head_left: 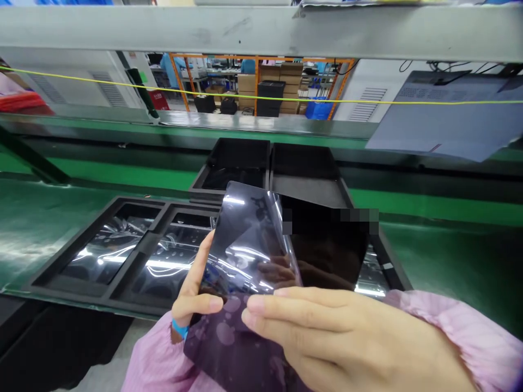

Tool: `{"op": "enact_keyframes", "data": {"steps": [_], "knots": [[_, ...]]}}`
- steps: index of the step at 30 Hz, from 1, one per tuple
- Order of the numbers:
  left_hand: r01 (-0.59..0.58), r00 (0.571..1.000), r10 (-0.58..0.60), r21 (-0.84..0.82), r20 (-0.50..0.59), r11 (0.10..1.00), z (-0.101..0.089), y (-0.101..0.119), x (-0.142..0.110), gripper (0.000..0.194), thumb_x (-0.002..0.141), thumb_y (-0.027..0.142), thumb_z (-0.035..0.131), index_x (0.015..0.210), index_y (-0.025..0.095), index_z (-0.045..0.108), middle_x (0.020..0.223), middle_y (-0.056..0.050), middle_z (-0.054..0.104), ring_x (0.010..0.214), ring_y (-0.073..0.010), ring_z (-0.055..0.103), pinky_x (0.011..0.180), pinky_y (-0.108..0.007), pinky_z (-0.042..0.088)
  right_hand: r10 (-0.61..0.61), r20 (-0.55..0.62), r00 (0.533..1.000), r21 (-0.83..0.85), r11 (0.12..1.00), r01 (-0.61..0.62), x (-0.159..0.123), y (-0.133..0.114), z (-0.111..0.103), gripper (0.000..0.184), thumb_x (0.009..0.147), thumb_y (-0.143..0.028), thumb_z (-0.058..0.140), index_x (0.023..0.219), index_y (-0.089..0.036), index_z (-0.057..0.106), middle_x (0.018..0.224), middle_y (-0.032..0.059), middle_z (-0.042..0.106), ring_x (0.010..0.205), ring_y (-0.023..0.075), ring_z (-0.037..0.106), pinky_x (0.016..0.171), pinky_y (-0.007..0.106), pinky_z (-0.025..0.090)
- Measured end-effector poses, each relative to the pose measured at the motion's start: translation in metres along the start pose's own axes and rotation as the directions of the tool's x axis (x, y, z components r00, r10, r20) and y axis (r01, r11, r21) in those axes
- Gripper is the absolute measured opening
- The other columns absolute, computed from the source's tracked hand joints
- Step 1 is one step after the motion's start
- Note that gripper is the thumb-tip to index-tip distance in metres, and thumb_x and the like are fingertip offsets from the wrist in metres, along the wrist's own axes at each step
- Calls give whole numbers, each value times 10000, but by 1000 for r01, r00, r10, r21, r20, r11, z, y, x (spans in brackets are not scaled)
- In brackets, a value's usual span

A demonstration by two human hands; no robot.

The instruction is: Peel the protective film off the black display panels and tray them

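Observation:
A glossy black flat panel point(327, 239) is held tilted in front of me and mirrors my fingers. Over its left part lies a shiny see-through film point(249, 245), curled along a bright bend near the panel's middle. My left hand point(198, 288) grips the left edge, thumb on the front and the other fingers partly hidden behind. My right hand point(327, 332) is closed, fingers pressed together at the film's lower part; its thumb is hidden. Pale blotches mark the film near my fingertips.
A black divided tray point(104, 296) at left holds film-covered panels point(110, 245). More black trays point(267, 169) stand behind my hands on the green bench point(28, 212). A grey metal beam point(163, 27) crosses above; a paper sheet point(445, 120) hangs at right.

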State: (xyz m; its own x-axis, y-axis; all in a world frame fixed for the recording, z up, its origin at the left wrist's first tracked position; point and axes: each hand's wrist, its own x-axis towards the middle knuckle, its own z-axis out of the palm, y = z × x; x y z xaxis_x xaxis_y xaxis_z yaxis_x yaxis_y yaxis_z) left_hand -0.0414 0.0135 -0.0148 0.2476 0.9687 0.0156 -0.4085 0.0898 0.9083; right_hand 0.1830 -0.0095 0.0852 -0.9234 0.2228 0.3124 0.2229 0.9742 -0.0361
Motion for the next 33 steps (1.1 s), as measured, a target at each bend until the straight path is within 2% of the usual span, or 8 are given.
{"op": "enact_keyframes", "data": {"steps": [3,6,11,14,16,19,26,33], "knots": [[24,1000,-23,-58,12,998,6,3,10,801,620,178,617,1369,345,390,1344,41,544,1254,-333,463,1009,-457,427,61,10,998,69,996,-62,-7,15,-9,366,918,-120,304,847,-70,659,1395,121,374,1378,215,193,1140,318,298],[-86,994,83,-32,-76,996,15,2,23,606,746,237,583,1339,262,459,1382,23,507,1326,-274,377,1104,-390,326,187,-163,969,99,980,-173,-14,38,-12,217,895,-183,490,742,-122,631,1412,92,355,1380,248,189,1139,410,281],[-154,963,171,98,-207,983,17,-5,37,463,854,277,505,1316,270,498,1420,63,451,1376,-222,281,1155,-354,218,439,-588,679,170,888,-427,-10,65,11,271,816,-194,601,577,-164,478,1218,16,554,1313,273,336,1101,499,303],[-179,939,248,276,-239,944,15,-9,36,426,844,263,529,1268,296,551,1370,98,500,1368,-230,302,1171,-366,180,540,-675,503,372,838,-399,-4,70,24,289,803,-137,576,560,-166,421,1106,19,614,1209,247,466,1073,468,347],[-200,914,327,434,-240,878,16,-9,34,403,817,245,575,1217,282,602,1313,88,559,1348,-250,345,1175,-377,172,596,-672,440,469,802,-371,-3,71,27,277,798,-115,570,566,-166,428,1063,15,630,1165,235,507,1055,442,374],[-227,895,397,560,-203,797,22,-5,33,429,774,158,616,1182,289,628,1290,86,580,1307,-245,414,1173,-343,173,639,-653,407,538,769,-345,-3,72,28,262,788,-101,576,571,-163,444,1027,14,639,1136,227,530,1024,413,409],[-179,935,262,318,-241,931,41,4,38,460,838,23,415,1209,223,598,1226,68,627,1179,-166,554,1074,-256,374,699,-620,357,606,715,-349,-7,74,28,267,769,-88,569,553,-160,430,959,14,655,1087,211,559,1004,403,419],[-207,931,260,219,-254,954,41,-2,40,474,832,33,353,1180,204,625,1201,43,650,1148,-164,578,1027,-273,430,696,-628,348,600,718,-353,-8,73,27,262,771,-88,569,554,-165,444,954,16,655,1077,198,564,1002,380,415]]}}
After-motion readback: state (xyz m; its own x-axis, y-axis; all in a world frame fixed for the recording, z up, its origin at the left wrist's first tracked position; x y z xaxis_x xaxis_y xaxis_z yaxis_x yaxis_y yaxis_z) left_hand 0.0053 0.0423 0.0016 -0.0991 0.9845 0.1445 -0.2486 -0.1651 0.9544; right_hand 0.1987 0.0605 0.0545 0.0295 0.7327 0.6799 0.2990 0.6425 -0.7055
